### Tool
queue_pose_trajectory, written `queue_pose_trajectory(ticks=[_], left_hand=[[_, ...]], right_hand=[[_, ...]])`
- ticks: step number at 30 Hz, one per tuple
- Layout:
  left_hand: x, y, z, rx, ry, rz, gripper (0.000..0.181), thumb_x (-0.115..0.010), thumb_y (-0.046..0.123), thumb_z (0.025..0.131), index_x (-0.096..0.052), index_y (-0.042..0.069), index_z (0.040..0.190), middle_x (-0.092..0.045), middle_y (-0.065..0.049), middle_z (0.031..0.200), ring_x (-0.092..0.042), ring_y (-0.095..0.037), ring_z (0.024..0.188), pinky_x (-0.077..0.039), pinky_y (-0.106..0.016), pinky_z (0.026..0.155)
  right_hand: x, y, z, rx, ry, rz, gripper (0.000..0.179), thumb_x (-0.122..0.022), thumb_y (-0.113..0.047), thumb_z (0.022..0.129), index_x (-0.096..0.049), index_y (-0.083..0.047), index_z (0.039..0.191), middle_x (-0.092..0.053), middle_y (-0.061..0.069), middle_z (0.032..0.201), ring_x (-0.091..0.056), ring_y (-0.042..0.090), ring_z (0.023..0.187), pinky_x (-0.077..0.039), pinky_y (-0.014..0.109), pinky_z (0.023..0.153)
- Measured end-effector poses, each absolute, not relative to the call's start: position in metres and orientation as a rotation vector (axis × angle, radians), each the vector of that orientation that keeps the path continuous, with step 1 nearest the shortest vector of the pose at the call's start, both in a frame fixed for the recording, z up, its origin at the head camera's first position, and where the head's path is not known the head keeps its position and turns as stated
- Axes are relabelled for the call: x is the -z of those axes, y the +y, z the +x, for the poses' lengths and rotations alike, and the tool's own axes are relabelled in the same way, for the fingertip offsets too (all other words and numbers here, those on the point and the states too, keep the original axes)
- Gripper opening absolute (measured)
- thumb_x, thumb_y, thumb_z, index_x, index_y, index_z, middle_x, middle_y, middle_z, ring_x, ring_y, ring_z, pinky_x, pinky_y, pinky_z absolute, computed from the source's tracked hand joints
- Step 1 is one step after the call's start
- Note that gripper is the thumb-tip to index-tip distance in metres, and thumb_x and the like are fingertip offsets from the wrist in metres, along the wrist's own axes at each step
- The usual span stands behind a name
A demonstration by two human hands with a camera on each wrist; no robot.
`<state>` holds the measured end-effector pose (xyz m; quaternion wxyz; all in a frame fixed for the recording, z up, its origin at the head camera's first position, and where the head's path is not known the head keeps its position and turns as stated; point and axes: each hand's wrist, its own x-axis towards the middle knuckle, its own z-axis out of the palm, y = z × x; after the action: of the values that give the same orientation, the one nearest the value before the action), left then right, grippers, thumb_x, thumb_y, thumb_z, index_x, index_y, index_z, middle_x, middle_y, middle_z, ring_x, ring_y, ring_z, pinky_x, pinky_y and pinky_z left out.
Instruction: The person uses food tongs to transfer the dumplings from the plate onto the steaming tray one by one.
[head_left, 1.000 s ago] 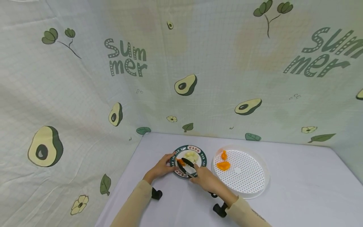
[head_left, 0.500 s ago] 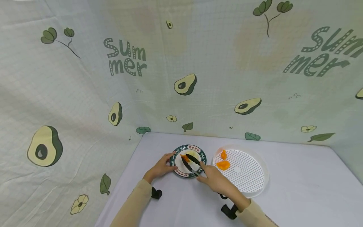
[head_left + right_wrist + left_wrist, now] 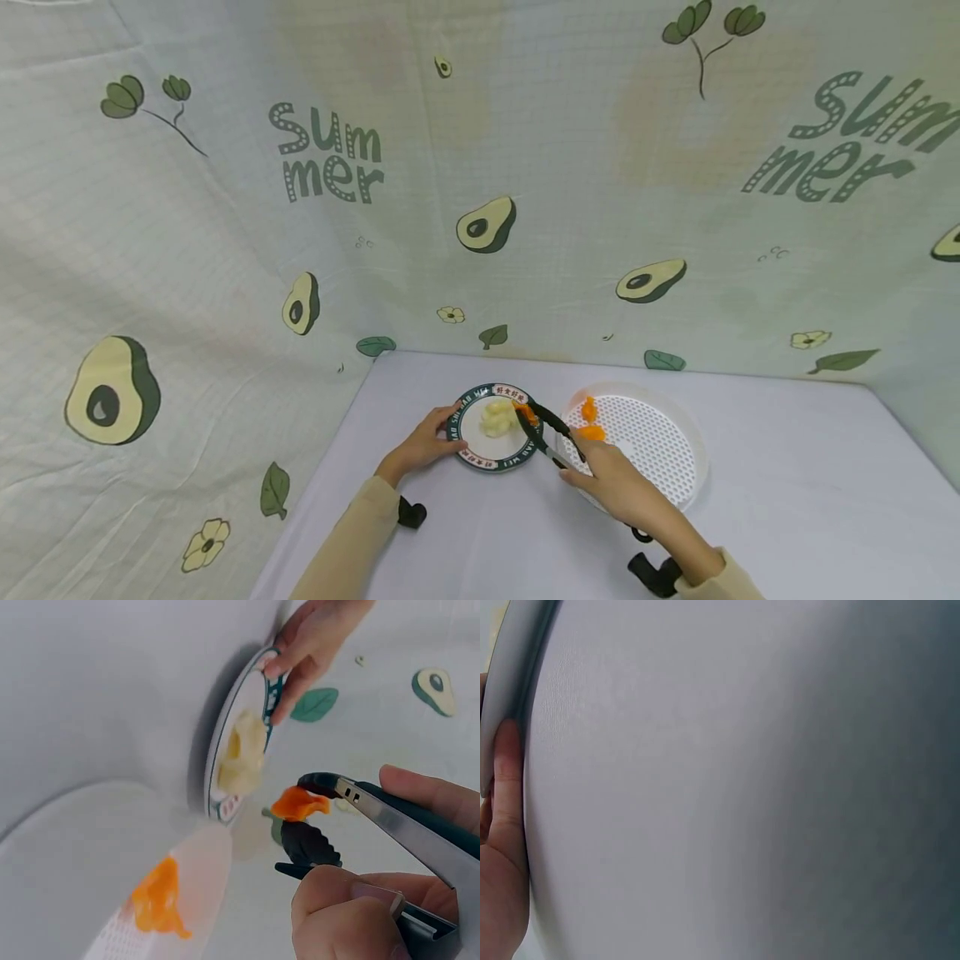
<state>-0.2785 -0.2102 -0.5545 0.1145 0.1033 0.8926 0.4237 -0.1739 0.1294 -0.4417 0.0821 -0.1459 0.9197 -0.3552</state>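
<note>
My left hand (image 3: 424,446) grips the left rim of a round plate (image 3: 474,443) with a green patterned border, thumb and fingers spread along the rim. Pale yellow chunks (image 3: 497,418) lie on that plate. My right hand (image 3: 621,485) holds black-tipped metal tongs (image 3: 394,823). Between the tong tips is a piece of orange food (image 3: 298,804), held above the plate's right side. In the left wrist view, a finger (image 3: 508,772) lies under the plate's edge; most of that hand is out of frame.
A round white perforated tray (image 3: 693,471) stands right of the plate, partly behind my right hand. Orange pieces (image 3: 589,409) lie at its left side. Behind the table hangs an avocado-print cloth (image 3: 555,167).
My right hand has moved right with the tongs, carrying the orange piece from the plate's left side toward its right edge. The left hand stays on the rim.
</note>
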Motion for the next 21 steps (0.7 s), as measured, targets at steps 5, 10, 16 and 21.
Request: queue_pose_trajectory(ticks=[5, 10, 16, 21], left_hand=[[0.553, -0.210, -0.280, -1.246, 2.630, 0.312, 0.083, -0.078, 0.032, 0.088, -0.034, 0.015, 0.156, -0.037, -0.016, 0.152, -0.040, -0.035, 0.135, -0.030, -0.054, 0.113], [0.552, -0.210, -0.279, -1.238, 2.626, 0.284, 0.084, -0.079, 0.034, 0.087, -0.034, 0.017, 0.157, -0.036, -0.015, 0.153, -0.039, -0.035, 0.137, -0.029, -0.054, 0.114], [0.554, -0.209, -0.277, -1.254, 2.613, 0.268, 0.085, -0.079, 0.034, 0.087, -0.034, 0.018, 0.157, -0.038, -0.014, 0.152, -0.044, -0.030, 0.130, -0.032, -0.053, 0.112], [0.553, -0.208, -0.276, -1.259, 2.612, 0.260, 0.084, -0.079, 0.032, 0.087, -0.034, 0.017, 0.157, -0.038, -0.013, 0.151, -0.044, -0.030, 0.129, -0.033, -0.052, 0.112]], right_hand=[[0.437, 0.154, -0.173, 1.007, 2.805, -0.484, 0.071, -0.065, -0.029, 0.097, -0.038, 0.017, 0.143, -0.048, 0.038, 0.137, -0.046, 0.051, 0.128, -0.042, 0.061, 0.100], [0.437, 0.178, -0.173, 0.989, 2.837, -0.494, 0.072, -0.064, -0.029, 0.098, -0.035, 0.020, 0.142, -0.049, 0.040, 0.133, -0.047, 0.054, 0.125, -0.042, 0.063, 0.099], [0.441, 0.205, -0.175, 0.978, 2.869, -0.481, 0.078, -0.063, -0.035, 0.098, -0.034, 0.024, 0.140, -0.046, 0.043, 0.134, -0.047, 0.056, 0.123, -0.044, 0.064, 0.095], [0.447, 0.223, -0.181, 0.930, 2.872, -0.435, 0.080, -0.061, -0.037, 0.099, -0.031, 0.026, 0.139, -0.041, 0.045, 0.135, -0.043, 0.059, 0.124, -0.043, 0.067, 0.095]])
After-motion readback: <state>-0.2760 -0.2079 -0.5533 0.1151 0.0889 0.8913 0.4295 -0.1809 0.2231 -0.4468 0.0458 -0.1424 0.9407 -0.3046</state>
